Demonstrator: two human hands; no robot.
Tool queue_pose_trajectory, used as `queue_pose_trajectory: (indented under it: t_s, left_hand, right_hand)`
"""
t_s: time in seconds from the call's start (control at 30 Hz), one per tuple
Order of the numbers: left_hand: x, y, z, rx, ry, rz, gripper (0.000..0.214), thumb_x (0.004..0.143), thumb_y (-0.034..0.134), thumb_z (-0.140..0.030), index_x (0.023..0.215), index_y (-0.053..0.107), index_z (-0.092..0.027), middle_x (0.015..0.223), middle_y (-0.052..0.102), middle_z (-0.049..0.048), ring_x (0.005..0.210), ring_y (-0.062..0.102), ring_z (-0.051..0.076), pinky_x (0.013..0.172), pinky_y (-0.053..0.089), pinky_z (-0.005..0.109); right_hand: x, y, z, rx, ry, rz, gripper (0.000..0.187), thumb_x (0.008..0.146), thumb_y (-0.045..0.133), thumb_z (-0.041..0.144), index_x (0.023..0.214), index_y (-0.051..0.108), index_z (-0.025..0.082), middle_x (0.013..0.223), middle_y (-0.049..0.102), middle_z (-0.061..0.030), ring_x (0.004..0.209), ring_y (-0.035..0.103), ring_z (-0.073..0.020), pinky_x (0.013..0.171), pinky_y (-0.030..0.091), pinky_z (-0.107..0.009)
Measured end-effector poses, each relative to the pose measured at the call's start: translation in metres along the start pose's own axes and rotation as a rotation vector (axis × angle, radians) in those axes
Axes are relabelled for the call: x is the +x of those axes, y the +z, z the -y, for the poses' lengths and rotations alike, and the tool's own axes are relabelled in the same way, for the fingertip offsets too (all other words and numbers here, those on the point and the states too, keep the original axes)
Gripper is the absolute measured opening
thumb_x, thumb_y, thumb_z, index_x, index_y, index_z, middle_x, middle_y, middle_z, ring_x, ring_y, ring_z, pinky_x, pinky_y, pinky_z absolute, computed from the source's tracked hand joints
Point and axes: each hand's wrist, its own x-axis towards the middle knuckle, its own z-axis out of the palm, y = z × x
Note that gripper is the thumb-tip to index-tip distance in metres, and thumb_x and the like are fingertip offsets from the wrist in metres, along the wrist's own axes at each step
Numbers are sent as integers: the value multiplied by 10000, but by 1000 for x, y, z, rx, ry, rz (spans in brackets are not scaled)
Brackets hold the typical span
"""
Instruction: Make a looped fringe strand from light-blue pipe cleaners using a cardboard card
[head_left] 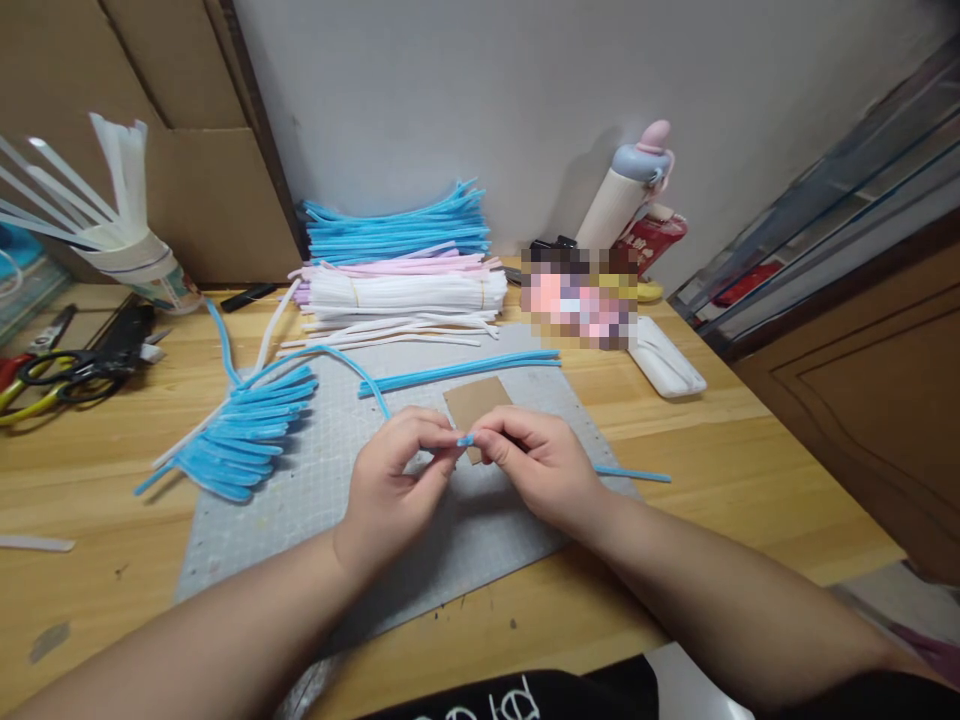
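Note:
My left hand (397,475) and my right hand (544,460) meet above the cutting mat (315,520). Between their fingertips shows a short bit of blue pipe cleaner (466,440), pinched from both sides. Another length of blue stem (341,358) arches from behind my left hand towards a fan-shaped bunch of looped blue pipe cleaners (244,435) on the left. Beyond my right wrist a blue stem end (634,474) sticks out; whether it is held or lying there I cannot tell. Under my fingers lies a brown cardboard piece (480,395).
Loose blue stems (461,371) lie across the mat. Behind are bundles of blue (397,232) and white pipe cleaners (405,290). Scissors (60,375) and a cup of white strips (142,270) stand left; a bottle (611,210) and white case (667,360) are right.

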Motion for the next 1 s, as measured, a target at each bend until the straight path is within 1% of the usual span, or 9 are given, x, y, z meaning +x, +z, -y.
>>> queue_pose_trajectory:
  t_s: [0.13,0.27,0.4,0.5,0.6,0.73,0.87,1.0]
  left_hand:
    - [-2,-1,-4,76,76,-15,188,790,603,-24,865,597,-197,839,611,17,773,587,116,677,482,242]
    - [-3,-2,-9,123,154,-43,194,780,614,-22,859,585,-196,842,628,24,756,603,113,653,503,229]
    - [-3,-3,-13,232,285,-51,220,769,626,-7,887,608,-192,857,654,35,772,627,113,675,525,217]
    - [-4,-4,-14,320,330,-60,219,765,639,-24,905,622,-192,860,674,36,785,639,123,699,535,226]
    - [-5,-4,-14,371,354,-66,225,755,648,-23,912,624,-182,858,675,39,773,635,125,697,536,230]
    - [-5,-5,-15,374,361,-79,224,734,657,-3,877,621,-171,856,666,42,761,624,123,684,531,229]
    - [-3,-5,-16,371,336,-91,180,761,643,-34,835,615,-195,841,665,25,734,619,110,666,524,215]
    - [-2,-4,-16,339,291,-83,181,777,624,-40,849,605,-205,841,663,29,740,626,117,667,524,221]
  right_hand:
    - [-3,2,3,10,41,-34,218,871,549,286,702,620,168,606,580,8,578,524,-107,562,413,-238]
    - [-7,4,5,14,33,-64,245,863,555,290,655,597,169,573,557,13,548,503,-101,533,399,-236]
    - [-8,4,8,27,29,-78,243,864,554,280,653,599,169,566,554,16,542,501,-96,527,402,-231]
    - [-8,5,10,48,44,-85,237,873,544,286,678,615,172,579,566,14,550,513,-96,532,415,-229]
    - [-10,7,9,94,58,-66,222,876,542,300,714,624,173,609,584,7,570,529,-100,546,434,-233]
    - [-9,9,9,177,89,-32,156,817,626,321,764,620,175,694,619,-10,641,559,-119,588,466,-252]
    - [-6,8,10,234,136,-1,157,800,644,328,763,614,178,711,617,-8,667,561,-120,610,478,-253]
    - [-7,8,9,226,164,-1,152,803,633,324,763,615,178,702,608,-3,657,551,-117,596,469,-249]
